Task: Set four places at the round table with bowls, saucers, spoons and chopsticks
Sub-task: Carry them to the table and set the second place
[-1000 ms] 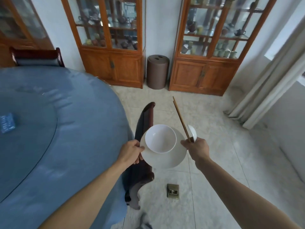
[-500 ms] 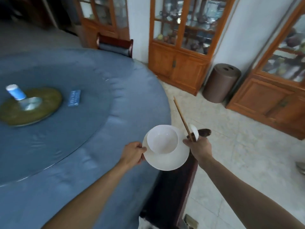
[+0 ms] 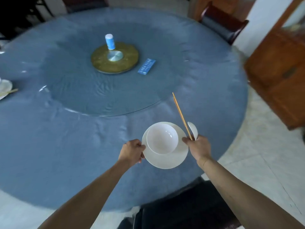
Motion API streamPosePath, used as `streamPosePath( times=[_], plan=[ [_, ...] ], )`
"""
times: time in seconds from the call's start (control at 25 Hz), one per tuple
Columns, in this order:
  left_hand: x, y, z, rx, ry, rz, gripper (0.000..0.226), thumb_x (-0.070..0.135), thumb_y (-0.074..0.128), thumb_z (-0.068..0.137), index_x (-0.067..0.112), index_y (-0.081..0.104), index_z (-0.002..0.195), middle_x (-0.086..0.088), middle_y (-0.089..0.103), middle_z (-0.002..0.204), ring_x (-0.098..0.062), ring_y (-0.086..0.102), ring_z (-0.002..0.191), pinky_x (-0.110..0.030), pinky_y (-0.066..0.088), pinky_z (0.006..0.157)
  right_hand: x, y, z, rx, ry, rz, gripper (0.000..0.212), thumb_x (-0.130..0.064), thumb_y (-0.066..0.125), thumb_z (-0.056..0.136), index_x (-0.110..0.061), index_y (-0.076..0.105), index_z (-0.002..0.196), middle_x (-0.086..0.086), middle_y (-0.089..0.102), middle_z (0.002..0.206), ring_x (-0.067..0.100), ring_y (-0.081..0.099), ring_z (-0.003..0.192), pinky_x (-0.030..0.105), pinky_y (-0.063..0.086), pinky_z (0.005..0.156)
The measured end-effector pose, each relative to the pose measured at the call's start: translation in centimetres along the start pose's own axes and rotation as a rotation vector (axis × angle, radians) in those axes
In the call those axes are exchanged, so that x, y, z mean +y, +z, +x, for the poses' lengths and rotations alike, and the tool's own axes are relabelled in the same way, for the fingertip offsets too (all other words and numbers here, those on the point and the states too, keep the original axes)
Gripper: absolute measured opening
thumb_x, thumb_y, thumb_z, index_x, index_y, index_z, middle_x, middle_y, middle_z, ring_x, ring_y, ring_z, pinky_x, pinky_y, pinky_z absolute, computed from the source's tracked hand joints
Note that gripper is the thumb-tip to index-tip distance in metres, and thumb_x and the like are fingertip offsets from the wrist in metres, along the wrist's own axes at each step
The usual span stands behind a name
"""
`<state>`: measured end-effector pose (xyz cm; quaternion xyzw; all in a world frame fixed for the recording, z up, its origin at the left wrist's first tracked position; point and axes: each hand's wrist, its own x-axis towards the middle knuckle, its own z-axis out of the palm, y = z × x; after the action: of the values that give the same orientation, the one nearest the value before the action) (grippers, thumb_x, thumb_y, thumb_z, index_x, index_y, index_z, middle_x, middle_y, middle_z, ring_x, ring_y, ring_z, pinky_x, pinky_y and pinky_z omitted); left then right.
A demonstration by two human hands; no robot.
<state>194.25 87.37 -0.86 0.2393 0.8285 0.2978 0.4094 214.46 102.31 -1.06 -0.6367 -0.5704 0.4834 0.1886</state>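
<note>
A white bowl (image 3: pixel 162 140) rests on a white saucer (image 3: pixel 171 160), held over the near right part of the round blue table (image 3: pixel 69 146). My left hand (image 3: pixel 132 152) grips the saucer's left rim. My right hand (image 3: pixel 198 148) touches its right rim while holding a pair of wooden chopsticks (image 3: pixel 181 115), pointing up and away, and a white spoon (image 3: pixel 193 129). At the far left edge lies another white saucer (image 3: pixel 5 87) with chopsticks (image 3: pixel 8 92) across it.
A gold turntable base (image 3: pixel 114 59) with a blue-and-white canister (image 3: pixel 109 41) sits at the table's centre, a blue packet (image 3: pixel 146 66) beside it. A dark chair (image 3: pixel 221 23) stands at the far right, a wooden cabinet (image 3: pixel 280 71) at right, another dark chair (image 3: pixel 186 210) below me.
The view has swung left from the cabinets to the whole table. Both hands, still holding the saucer, bowl, chopsticks and spoon, now hover over the tabletop instead of beside it.
</note>
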Motion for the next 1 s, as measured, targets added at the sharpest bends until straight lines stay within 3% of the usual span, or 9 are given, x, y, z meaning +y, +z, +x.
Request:
streamPosePath(
  times=[0.24, 0.4, 0.48, 0.68, 1.0],
  plan=[
    [-3.3, 1.7, -1.1, 0.162, -0.180, -0.071, 0.011, 0.014, 0.054, 0.084, 0.006, 0.060, 0.079, -0.004, 0.072, 0.058, -0.016, 0.056, 0.039, -0.020, 0.042, 0.043, 0.4, 3.5, 3.5, -0.245, -0.060, -0.117, 0.017, -0.024, 0.075, 0.079, -0.020, 0.065, 0.065, -0.002, 0.065, 0.063, 0.020, 0.061, 0.062, 0.028, 0.043, 0.054],
    [-5.0, 3.5, -1.6, 0.222, -0.267, -0.086, 0.012, 0.016, 0.052, 0.083, 0.008, 0.059, 0.079, -0.003, 0.072, 0.059, -0.016, 0.057, 0.039, -0.023, 0.047, 0.042, 1.2, 4.8, 4.5, -0.313, -0.064, -0.214, 0.019, -0.026, 0.076, 0.078, -0.020, 0.064, 0.064, 0.000, 0.064, 0.061, 0.021, 0.059, 0.059, 0.029, 0.042, 0.053],
    [-5.7, 4.2, -1.7, 0.240, -0.289, -0.067, 0.011, 0.017, 0.051, 0.083, 0.010, 0.057, 0.077, -0.002, 0.072, 0.059, -0.020, 0.059, 0.041, -0.030, 0.052, 0.049, 1.8, 5.3, 4.7, -0.326, -0.052, -0.270, 0.018, -0.029, 0.075, 0.078, -0.019, 0.065, 0.068, 0.001, 0.066, 0.064, 0.022, 0.061, 0.061, 0.029, 0.042, 0.053],
    [-6.6, 5.3, -1.4, 0.241, -0.298, 0.009, 0.015, 0.021, 0.051, 0.086, 0.015, 0.056, 0.073, 0.001, 0.072, 0.061, -0.020, 0.065, 0.045, -0.027, 0.053, 0.055, 3.8, 5.9, 5.0, -0.311, -0.008, -0.304, 0.021, -0.030, 0.076, 0.078, -0.014, 0.065, 0.070, 0.006, 0.067, 0.066, 0.028, 0.063, 0.064, 0.035, 0.049, 0.059],
    [-7.4, 5.7, 0.2, 0.214, -0.274, 0.111, 0.023, 0.021, 0.054, 0.091, 0.019, 0.053, 0.069, 0.002, 0.072, 0.062, -0.018, 0.060, 0.041, -0.032, 0.056, 0.058, 5.3, 6.5, 5.7, -0.246, -0.028, -0.412, 0.028, -0.039, 0.078, 0.076, -0.018, 0.060, 0.068, -0.004, 0.063, 0.062, 0.016, 0.060, 0.059, 0.028, 0.040, 0.050]
  ],
)
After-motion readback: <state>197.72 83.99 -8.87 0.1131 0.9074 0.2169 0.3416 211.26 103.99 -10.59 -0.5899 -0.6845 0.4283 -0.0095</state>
